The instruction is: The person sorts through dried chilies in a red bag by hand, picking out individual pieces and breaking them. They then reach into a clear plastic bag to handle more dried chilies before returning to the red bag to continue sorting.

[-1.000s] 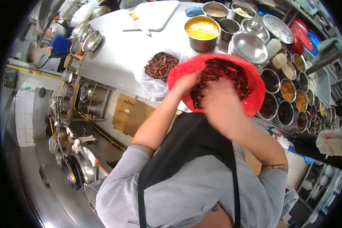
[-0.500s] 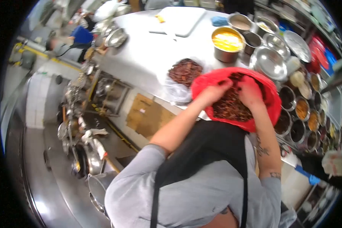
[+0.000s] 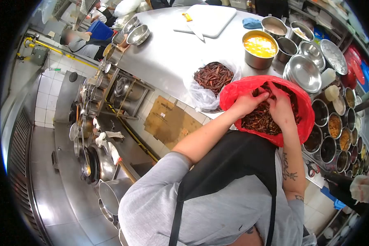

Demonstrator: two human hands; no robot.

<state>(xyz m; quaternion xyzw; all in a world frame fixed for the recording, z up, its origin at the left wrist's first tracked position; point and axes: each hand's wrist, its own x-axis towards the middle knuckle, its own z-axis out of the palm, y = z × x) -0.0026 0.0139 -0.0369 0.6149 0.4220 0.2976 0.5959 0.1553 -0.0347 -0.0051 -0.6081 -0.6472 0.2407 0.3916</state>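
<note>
A red plastic bag (image 3: 308, 117) stands open at the table's front edge, holding a heap of thin, dark dried chilies (image 3: 263, 120). Both hands are inside its mouth, above the heap. My left hand (image 3: 251, 102) and my right hand (image 3: 280, 107) meet at the fingertips, which look pinched around a dried chili; the fingers partly cover it. Just left of the red bag, a clear plastic bag (image 3: 201, 98) holds larger dark red dried chili pieces (image 3: 213, 77).
Behind are a pot of yellow liquid (image 3: 259, 49), a white cutting board (image 3: 215, 19) and a knife (image 3: 194, 28). Stacked steel bowls (image 3: 303, 74) and several filled containers (image 3: 334, 125) crowd the right. Cardboard (image 3: 168, 121) lies on the floor. A person (image 3: 80, 43) is at far left.
My hands have come together at the fingertips above the chilies; before, they were farther apart in the bag. The whole view has shifted slightly, and the picture is sharper.
</note>
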